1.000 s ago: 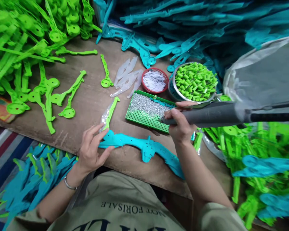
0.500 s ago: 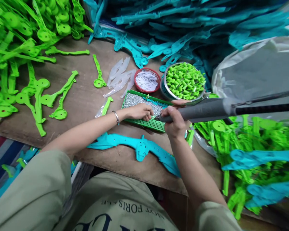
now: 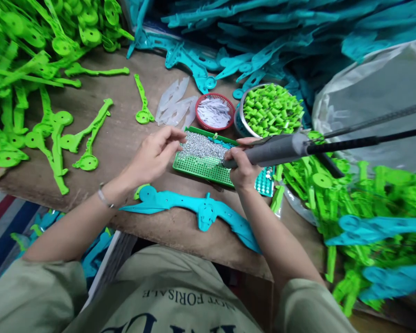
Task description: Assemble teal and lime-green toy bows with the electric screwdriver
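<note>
My right hand (image 3: 245, 169) is wrapped round a grey electric screwdriver (image 3: 277, 150), its tip pointing left over a green tray (image 3: 203, 170) of small silver screws (image 3: 206, 147). My left hand (image 3: 157, 155) hovers by the tray's left end, fingers loosely bent and apart, with nothing visible in them. A small green piece that lay there is hidden under this hand. Closer to my body lies a long blue plastic part (image 3: 206, 215) with a raised middle. The round end of a green part (image 3: 141, 189) peeks out behind its left end.
Green plastic arms (image 3: 55, 125) pile up at left, with more green parts (image 3: 367, 199) at right. Blue parts (image 3: 249, 27) are heaped behind. A red basket (image 3: 215, 111) of white strips stands beside a metal bowl (image 3: 241, 113) of green pieces. Translucent pieces (image 3: 173, 104) lie nearby.
My left hand has moved left, out from over the screws to the tray's left end, and its fingers have spread. The screwdriver has shifted slightly left and up in my right hand.
</note>
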The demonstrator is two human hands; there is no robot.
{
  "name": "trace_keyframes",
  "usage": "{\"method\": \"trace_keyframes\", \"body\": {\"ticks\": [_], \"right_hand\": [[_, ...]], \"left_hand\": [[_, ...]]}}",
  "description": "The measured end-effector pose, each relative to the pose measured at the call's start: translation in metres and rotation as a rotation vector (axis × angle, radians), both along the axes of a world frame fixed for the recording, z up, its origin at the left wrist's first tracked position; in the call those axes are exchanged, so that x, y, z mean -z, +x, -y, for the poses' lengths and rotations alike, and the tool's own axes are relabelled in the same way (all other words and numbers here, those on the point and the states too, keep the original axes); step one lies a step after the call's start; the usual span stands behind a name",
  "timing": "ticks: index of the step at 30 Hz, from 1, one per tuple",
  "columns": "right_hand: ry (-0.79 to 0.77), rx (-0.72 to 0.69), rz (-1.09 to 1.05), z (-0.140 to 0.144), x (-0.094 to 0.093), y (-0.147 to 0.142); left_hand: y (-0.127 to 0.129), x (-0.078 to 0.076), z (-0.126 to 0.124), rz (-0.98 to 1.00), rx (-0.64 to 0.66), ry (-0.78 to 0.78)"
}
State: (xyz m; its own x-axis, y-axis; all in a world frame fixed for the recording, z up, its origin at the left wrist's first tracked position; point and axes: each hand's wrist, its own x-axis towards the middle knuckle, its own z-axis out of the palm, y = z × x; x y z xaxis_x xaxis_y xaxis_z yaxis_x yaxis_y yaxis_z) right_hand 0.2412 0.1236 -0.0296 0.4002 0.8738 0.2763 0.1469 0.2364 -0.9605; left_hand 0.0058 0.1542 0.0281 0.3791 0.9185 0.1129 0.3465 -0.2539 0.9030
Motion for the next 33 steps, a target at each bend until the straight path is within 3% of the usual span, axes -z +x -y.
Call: {"method": "trace_keyframes", "body": {"ticks": [3, 6, 9, 14, 20, 23, 28, 33], "right_hand": [[0.027, -0.008, -0.024, -0.001, 0.001, 0.001], [-0.022, 0.001, -0.01, -0.002, 0.001, 0.0], [-0.053, 0.01, 0.015, -0.003, 0.002, -0.002], [-0.039, -0.013, 0.072, -0.004, -0.001, -0.002], [0.052, -0.002, 0.087, 0.021, -0.043, -0.013], [0.042, -0.111, 0.05, 0.051, -0.059, -0.021], [0.021, -0.299, -0.167, 0.092, -0.056, -0.031], [0.064, -0.326, -0.282, 0.098, -0.04, -0.034]], "left_hand": [[-0.031, -0.01, 0.041, -0.217, -0.041, 0.137], [-0.042, 0.0, 0.081, -0.32, -0.052, 0.246], [-0.034, 0.021, 0.115, -0.332, -0.018, 0.376], [0.002, 0.054, 0.152, -0.455, -0.007, 0.523], [0.035, 0.076, 0.167, -0.653, 0.114, 0.402], [0.04, 0.082, 0.169, -0.667, 0.136, 0.366], [0.038, 0.086, 0.17, -0.64, 0.132, 0.381], [0.039, 0.09, 0.171, -0.654, 0.099, 0.437]]}}
